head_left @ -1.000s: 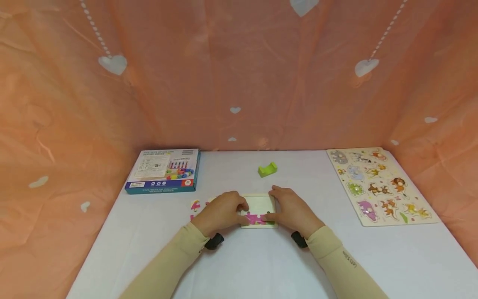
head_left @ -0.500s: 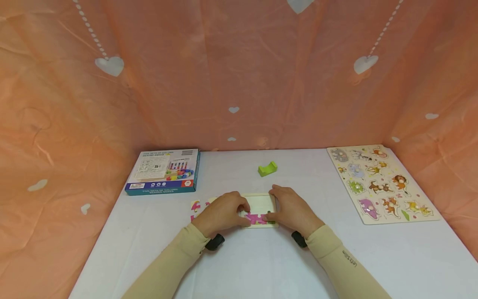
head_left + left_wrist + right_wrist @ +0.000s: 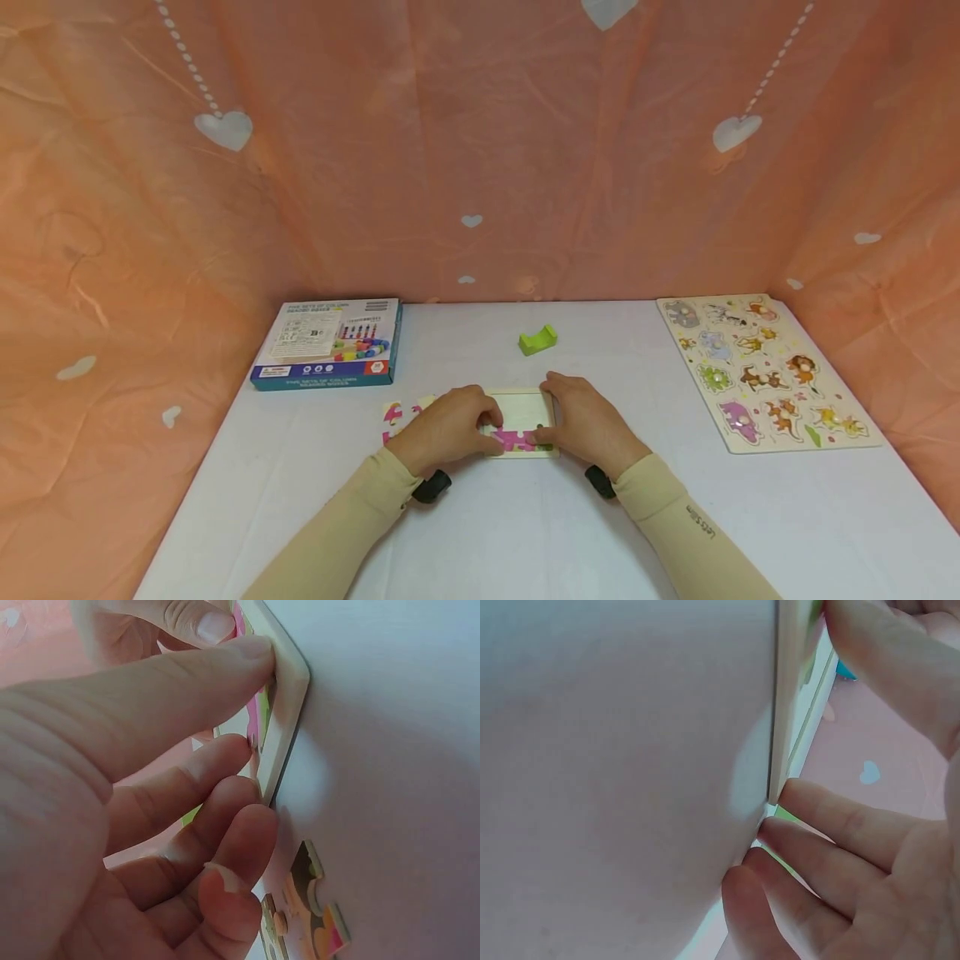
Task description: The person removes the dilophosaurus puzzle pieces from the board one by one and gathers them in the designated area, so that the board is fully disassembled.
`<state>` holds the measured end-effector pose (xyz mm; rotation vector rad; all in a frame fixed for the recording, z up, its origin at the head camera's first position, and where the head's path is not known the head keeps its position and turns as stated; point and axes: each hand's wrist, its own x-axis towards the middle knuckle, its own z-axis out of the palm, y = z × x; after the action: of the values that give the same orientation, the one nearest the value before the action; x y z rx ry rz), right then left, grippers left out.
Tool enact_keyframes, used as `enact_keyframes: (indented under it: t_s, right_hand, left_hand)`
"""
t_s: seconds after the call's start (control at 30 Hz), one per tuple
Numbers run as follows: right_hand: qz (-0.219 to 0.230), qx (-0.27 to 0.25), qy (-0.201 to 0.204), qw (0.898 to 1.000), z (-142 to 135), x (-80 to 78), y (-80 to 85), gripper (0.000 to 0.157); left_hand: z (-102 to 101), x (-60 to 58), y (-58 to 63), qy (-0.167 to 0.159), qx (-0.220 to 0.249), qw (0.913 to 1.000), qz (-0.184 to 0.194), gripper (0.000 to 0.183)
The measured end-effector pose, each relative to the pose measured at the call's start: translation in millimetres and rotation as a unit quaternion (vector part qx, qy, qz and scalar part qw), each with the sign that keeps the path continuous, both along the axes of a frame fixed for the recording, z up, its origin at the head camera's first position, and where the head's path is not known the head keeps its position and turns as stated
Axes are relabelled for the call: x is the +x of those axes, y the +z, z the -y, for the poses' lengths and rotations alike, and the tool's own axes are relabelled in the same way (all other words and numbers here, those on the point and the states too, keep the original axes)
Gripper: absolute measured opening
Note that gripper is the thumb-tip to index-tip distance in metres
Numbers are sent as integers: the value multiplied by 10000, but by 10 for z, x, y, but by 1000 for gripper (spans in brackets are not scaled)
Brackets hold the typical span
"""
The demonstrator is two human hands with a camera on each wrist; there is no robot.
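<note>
A small pale wooden puzzle tray (image 3: 525,407) lies on the white table between the two hands. Pink and green jigsaw pieces (image 3: 514,440) fill its near side; its far side shows bare wood. My left hand (image 3: 448,423) pinches a piece at the tray's near left corner, the thumb on top and the index finger at its inner edge. With my right hand (image 3: 592,423) I hold the tray's right end, index finger at the far corner and thumb over the pieces. Beside my left hand lie loose jigsaw pieces (image 3: 393,413), partly hidden by it.
Behind the tray stands a lime-green curved block (image 3: 537,340). A bead-toy box (image 3: 326,346) lies at the back left. An animal peg puzzle board (image 3: 765,379) lies at the right. An orange cloth (image 3: 510,167) with hearts closes off the back and sides.
Hardly anything differs. The left thumb has shifted slightly right over the pieces, while the right hand stays at the tray's end. The head view sways a little.
</note>
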<state>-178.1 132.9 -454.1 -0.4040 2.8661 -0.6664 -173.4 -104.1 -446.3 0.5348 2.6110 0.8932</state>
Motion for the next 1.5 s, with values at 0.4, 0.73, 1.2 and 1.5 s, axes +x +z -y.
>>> enact_keyframes:
  t_s: [0.4, 0.73, 1.2, 1.5]
  right_hand:
    - [-11, -9, 16, 10000, -2, 10, 1, 76]
    - [29, 31, -8, 10000, 6, -1, 5, 76]
    - [-5, 42, 28, 10000, -4, -15, 10, 76]
    - [11, 14, 93, 10000, -14, -10, 19, 75]
  left_hand:
    - [-19, 5, 6, 63, 12, 10000, 1, 24]
    - [-18, 4, 22, 195, 239, 9994, 166, 20]
    - [28, -5, 22, 147, 545, 9983, 119, 11]
    - [42, -37, -2, 58, 688, 9976, -60, 10]
